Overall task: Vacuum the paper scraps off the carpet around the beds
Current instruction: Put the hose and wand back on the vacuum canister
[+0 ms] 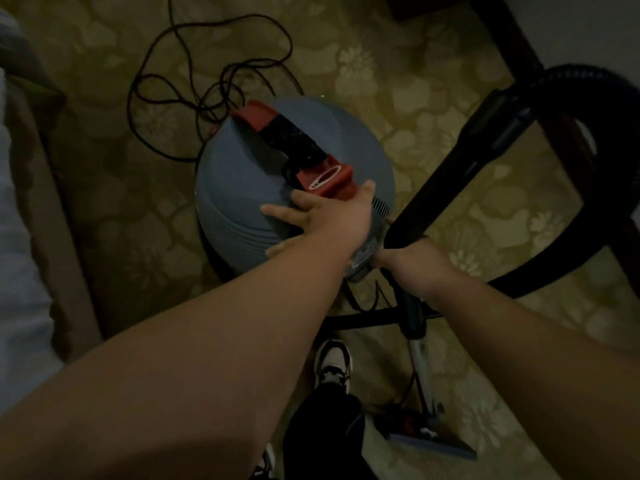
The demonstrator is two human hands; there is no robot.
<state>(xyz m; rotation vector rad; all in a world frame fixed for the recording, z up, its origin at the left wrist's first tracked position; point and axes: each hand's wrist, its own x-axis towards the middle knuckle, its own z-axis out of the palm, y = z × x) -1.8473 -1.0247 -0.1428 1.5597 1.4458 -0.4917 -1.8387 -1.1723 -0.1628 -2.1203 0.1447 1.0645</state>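
Note:
A grey dome-shaped canister vacuum [242,174] stands on the olive flowered carpet [433,81]. A black carry handle with red ends [294,147] runs across its top. My left hand [322,213] lies flat on the dome beside the near red end, fingers spread. At the vacuum's right side my right hand [405,258] is closed around the lower end of the black hose tube [467,161], and the tube hides most of its fingers. The hose [588,216] loops round to the right. I see no paper scraps.
The black power cord [207,81] lies tangled behind the vacuum. The metal wand [420,358] and floor nozzle [433,441] rest on the carpet near my shoe [332,362]. A bed edge [20,237] runs along the left. A dark wooden furniture leg [512,46] stands at the right.

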